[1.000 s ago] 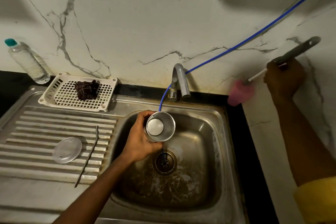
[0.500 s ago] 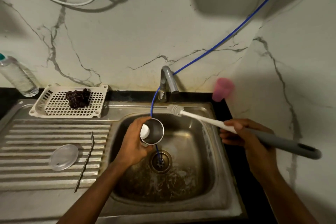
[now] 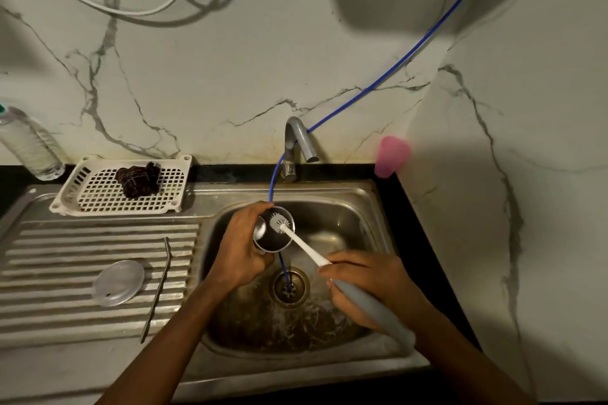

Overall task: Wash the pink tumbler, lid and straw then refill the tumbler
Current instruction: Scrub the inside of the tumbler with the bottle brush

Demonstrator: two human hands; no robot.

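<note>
Half a second ago the head of your brush (image 3: pixel 304 246) was over the back rim of the sink (image 3: pixel 348 194). It now sits inside the mouth of the tumbler (image 3: pixel 271 240), and your right hand (image 3: pixel 365 283) has come in from the sink's right edge to over the basin. Your left hand (image 3: pixel 243 246) grips the tumbler from its left side, tipped with the mouth toward you, over the basin just behind the drain. Your right hand is wrapped round the brush's grey handle, with the white shaft slanting up and left into the tumbler.

You have one tumbler, one brush, one clear lid (image 3: pixel 118 283) and one straw (image 3: pixel 158 286). Lid and straw lie near each other, not touching, on the ribbed drainboard to the left.
</note>
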